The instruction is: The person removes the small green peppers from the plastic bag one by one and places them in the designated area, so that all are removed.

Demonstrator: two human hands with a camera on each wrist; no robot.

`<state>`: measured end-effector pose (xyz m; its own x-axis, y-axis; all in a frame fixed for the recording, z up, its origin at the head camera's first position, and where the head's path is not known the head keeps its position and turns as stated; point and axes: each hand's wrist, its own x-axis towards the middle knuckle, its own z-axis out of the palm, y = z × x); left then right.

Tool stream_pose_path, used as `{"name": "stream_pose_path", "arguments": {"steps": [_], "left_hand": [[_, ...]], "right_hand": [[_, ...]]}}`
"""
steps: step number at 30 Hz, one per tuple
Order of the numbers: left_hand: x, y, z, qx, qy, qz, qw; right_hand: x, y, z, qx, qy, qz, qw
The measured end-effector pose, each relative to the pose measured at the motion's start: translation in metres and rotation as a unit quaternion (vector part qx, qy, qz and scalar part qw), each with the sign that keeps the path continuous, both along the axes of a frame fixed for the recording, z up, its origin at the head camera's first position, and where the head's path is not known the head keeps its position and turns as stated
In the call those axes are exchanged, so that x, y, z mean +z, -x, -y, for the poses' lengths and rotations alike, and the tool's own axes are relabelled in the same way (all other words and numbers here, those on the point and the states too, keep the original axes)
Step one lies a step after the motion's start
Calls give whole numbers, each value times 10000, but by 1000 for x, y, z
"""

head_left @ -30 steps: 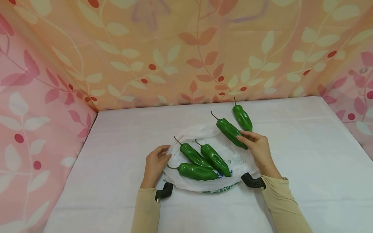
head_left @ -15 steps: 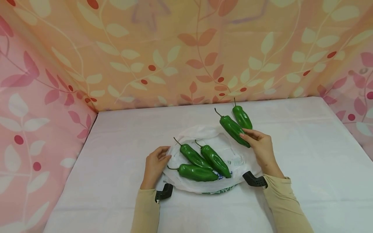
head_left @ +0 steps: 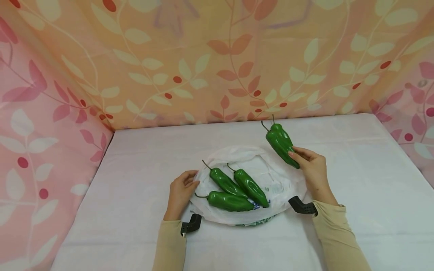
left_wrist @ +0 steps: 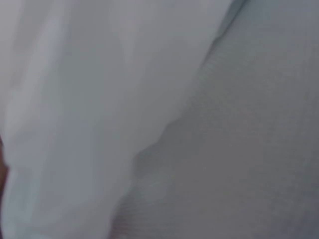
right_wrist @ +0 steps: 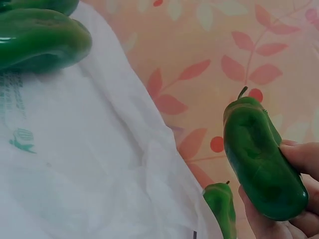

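My right hand [head_left: 313,169] holds a green chili pepper [head_left: 279,146] between thumb and fingers, near its lower end, stem pointing away. Another green pepper [right_wrist: 220,205] lies on the table behind it, partly hidden by the held one in the head view. At the left rim of a white plastic bag [head_left: 281,188], my left hand [head_left: 179,194] pinches the edge with bent fingers. The bag's mouth is spread wide. Inside lie 3 peppers: an upper-left pepper [head_left: 226,182], a right pepper [head_left: 251,187] and a front pepper [head_left: 230,201].
A white cloth covers the table [head_left: 135,162]. Patterned orange curtain [head_left: 190,56] hangs behind it, with pink floral cloth [head_left: 34,150] at the sides. Each wrist carries a small black camera [head_left: 301,206]. Bag plastic and table cloth fill the left wrist view.
My right hand has moved right and slightly away with its pepper, from above the bag's right rim to in front of the loose pepper. The left hand has stayed at the rim.
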<state>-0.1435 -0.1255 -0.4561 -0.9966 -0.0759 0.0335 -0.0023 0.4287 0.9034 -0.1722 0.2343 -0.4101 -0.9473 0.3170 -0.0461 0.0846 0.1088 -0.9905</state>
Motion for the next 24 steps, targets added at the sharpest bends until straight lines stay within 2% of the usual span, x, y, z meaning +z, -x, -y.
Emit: {"name": "stream_pose_path", "arguments": {"steps": [4, 10, 19, 24], "left_hand": [[0, 0, -1, -25, 12, -52, 10000], [-1, 0, -1, -10, 41, -63, 10000], [-2, 0, 0, -5, 28, -46, 10000], [-1, 0, 0, -18, 25, -39, 10000]], "right_hand": [[1, 2, -5, -136, 335, 2, 9993], [3, 5, -9, -367, 468, -7, 9982], [5, 13, -15, -661, 1278, -42, 9896], [6, 17, -18, -784, 1421, -57, 9867]]}}
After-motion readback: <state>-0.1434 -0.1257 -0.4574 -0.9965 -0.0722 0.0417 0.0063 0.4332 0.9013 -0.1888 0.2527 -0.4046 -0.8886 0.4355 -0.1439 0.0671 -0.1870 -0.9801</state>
